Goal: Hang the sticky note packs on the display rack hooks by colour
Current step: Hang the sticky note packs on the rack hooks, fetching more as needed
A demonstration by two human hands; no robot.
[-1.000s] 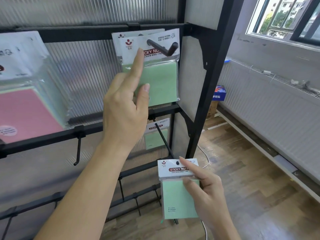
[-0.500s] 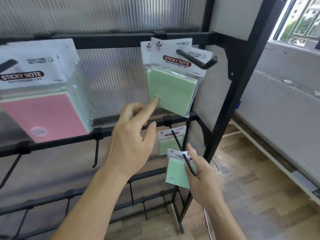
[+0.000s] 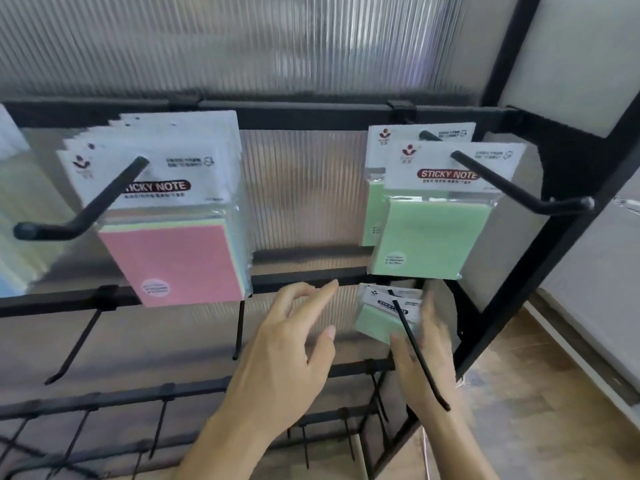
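Pink packs (image 3: pixel 180 265) and green packs (image 3: pixel 433 237) hang from the rack's (image 3: pixel 311 116) top rail, while my right hand (image 3: pixel 426 355) pinches a small green pack (image 3: pixel 375 322), seemingly nearly hung, on the lower right hook (image 3: pixel 415 348), with my left hand (image 3: pixel 287 358) open beside it.

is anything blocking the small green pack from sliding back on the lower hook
Nothing visible does. The right hand holds the pack on the hook; behind it only another pack seems to hang.

Two hands: left hand (image 3: pixel 284 358), right hand (image 3: pixel 427 358); four green packs (image 3: pixel 429 237); pink-fronted packs (image 3: pixel 176 261) too bunched to count
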